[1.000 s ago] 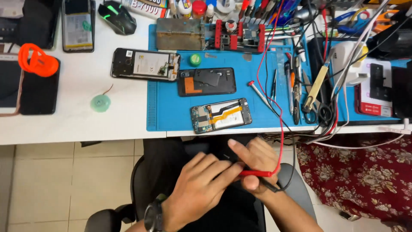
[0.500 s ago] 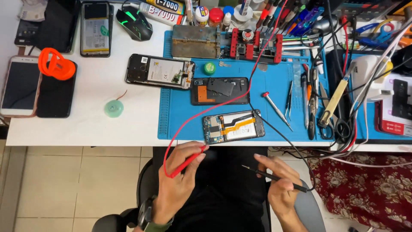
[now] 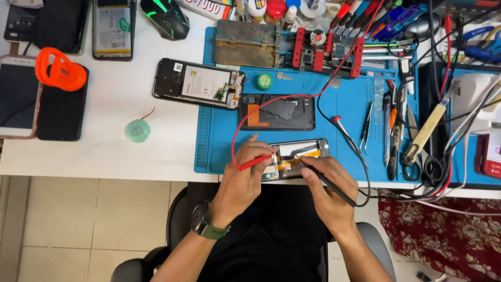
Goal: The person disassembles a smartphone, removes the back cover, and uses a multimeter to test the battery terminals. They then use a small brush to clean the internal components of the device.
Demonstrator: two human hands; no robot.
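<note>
- I see the left hand (image 3: 245,177) clenched on the red probe (image 3: 254,162); its fingers (image 3: 261,151) pinch it like a pen, tip pointing right, at the left end of the opened phone (image 3: 297,158).
- The right hand (image 3: 323,190) grasps the black probe (image 3: 326,184) the same way, tip down on the gold flex area in the middle of the phone.
- The phone lies w/ back cover off at the near edge of the blue mat (image 3: 219,136), just in front of me, betw. both hands.
- The red lead (image 3: 237,122) loops up over a second opened phone (image 3: 276,112) towards the red board holder (image 3: 326,52); the black lead (image 3: 365,177) curves round on the right.
- To do this well, I judge: rest both wrists on the table (image 3: 104,151) edge, so the tips do not slip.
- Touch only one pad per tip; the contacts are too small for me to tell apart here.
- Keep the red lead slack, away from the loose screwdriver (image 3: 347,133) & tweezers (image 3: 368,125) nearby.
- Risk, I think: a tip sliding could bridge 2 contacts or scratch the flex.
</note>
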